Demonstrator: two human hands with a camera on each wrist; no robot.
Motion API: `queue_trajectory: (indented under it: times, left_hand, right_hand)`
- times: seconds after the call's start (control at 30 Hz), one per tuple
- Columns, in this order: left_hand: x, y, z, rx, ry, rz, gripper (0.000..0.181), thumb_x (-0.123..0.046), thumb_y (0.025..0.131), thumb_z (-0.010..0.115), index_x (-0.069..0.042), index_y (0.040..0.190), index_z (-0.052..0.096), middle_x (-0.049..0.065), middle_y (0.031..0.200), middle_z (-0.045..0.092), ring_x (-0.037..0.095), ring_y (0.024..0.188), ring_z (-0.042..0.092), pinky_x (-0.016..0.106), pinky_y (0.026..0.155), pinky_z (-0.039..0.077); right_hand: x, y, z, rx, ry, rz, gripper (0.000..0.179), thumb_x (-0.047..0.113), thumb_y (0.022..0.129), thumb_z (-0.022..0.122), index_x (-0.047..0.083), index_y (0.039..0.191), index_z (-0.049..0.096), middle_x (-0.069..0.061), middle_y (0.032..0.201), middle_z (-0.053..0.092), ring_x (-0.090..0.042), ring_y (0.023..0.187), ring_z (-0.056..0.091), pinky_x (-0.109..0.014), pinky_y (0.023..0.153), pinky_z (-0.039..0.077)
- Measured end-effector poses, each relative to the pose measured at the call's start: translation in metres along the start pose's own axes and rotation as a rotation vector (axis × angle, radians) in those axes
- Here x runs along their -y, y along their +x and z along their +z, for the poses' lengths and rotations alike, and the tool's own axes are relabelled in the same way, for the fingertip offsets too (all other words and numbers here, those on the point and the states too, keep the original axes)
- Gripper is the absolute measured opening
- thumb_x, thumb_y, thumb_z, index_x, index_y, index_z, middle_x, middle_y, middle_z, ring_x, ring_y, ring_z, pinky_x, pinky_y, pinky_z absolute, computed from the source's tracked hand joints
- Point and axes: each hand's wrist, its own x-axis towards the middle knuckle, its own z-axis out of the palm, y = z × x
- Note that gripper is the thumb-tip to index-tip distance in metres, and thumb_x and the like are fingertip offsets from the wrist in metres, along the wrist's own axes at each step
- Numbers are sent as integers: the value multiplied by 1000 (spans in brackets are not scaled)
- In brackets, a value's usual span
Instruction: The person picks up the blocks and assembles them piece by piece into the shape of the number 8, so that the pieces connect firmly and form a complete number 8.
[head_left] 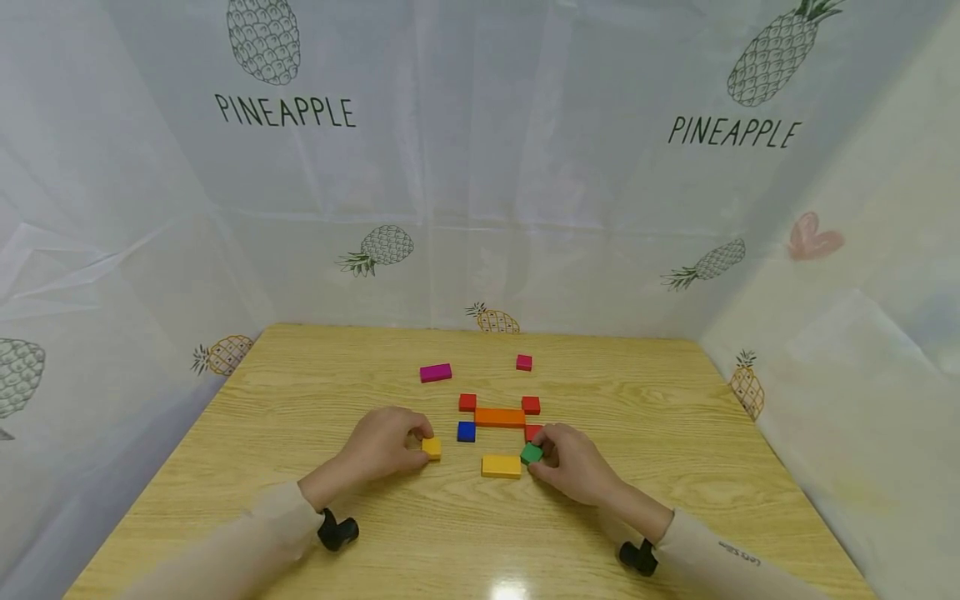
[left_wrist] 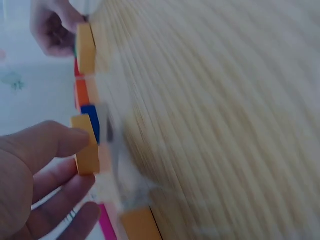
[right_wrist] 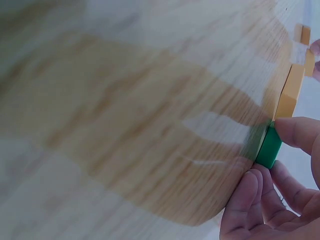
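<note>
My left hand (head_left: pixel 386 444) pinches a small yellow block (head_left: pixel 431 448) between thumb and fingers, left of the other blocks. My right hand (head_left: pixel 577 465) pinches a small green block (head_left: pixel 531 453) at the right end of a longer yellow block (head_left: pixel 501 466). Behind these lies an orange bar (head_left: pixel 499 417) with a blue block (head_left: pixel 467 432) at its front left. Red blocks sit at its back left (head_left: pixel 467 402), back right (head_left: pixel 531 405) and front right (head_left: pixel 533 432). The last is partly hidden by my right hand.
Farther back lie a magenta bar (head_left: pixel 436 372) and a small pink block (head_left: pixel 524 362). Another yellow-orange block (left_wrist: pixel 141 224) shows at the bottom of the left wrist view. The wooden table (head_left: pixel 337 354) meets a pineapple-printed white sheet (head_left: pixel 480 167) at the back and sides.
</note>
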Motion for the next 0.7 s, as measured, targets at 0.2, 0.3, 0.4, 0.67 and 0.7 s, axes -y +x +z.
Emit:
queue_trajectory:
  times: [0.2, 0.3, 0.4, 0.67, 0.7]
  left_hand:
    - [-15, 5, 11, -30, -25, -40, 21, -30, 81, 93, -24, 96, 79, -11, 91, 74, 8, 82, 65, 32, 74, 53]
    - [-21, 7, 16, -67, -8, -32, 22, -33, 80, 94, -25, 94, 78, -12, 88, 73, 6, 79, 63, 29, 71, 51]
    - [-28, 9, 20, -87, -14, -36, 23, -33, 80, 94, -24, 93, 78, -12, 86, 72, 4, 76, 60, 28, 69, 50]
    - [-37, 15, 33, -80, -50, -55, 23, -32, 81, 94, -21, 91, 76, -12, 81, 68, 4, 70, 56, 26, 62, 48]
    - [-37, 16, 35, -77, -54, -57, 23, -33, 81, 94, -21, 91, 76, -12, 80, 68, 4, 69, 56, 26, 62, 47]
  right_hand:
    - [-1, 0, 0, 0, -4, 0, 21, 16, 92, 85, 11, 105, 70, 0, 96, 65, -14, 81, 58, -23, 71, 51]
    - [-1, 0, 0, -1, -4, -1, 21, 16, 92, 85, 11, 105, 70, 1, 96, 65, -13, 81, 58, -24, 71, 51]
    - [-1, 1, 1, -3, -6, -2, 20, 16, 92, 85, 11, 105, 70, 1, 95, 64, -12, 81, 58, -24, 71, 52]
    - [-1, 1, 1, -5, -6, 0, 20, 16, 92, 85, 11, 105, 70, 1, 96, 65, -12, 81, 59, -24, 72, 52]
    - [-1, 1, 1, -4, -5, 1, 20, 16, 92, 85, 11, 105, 70, 1, 96, 65, -12, 81, 59, -24, 72, 52]
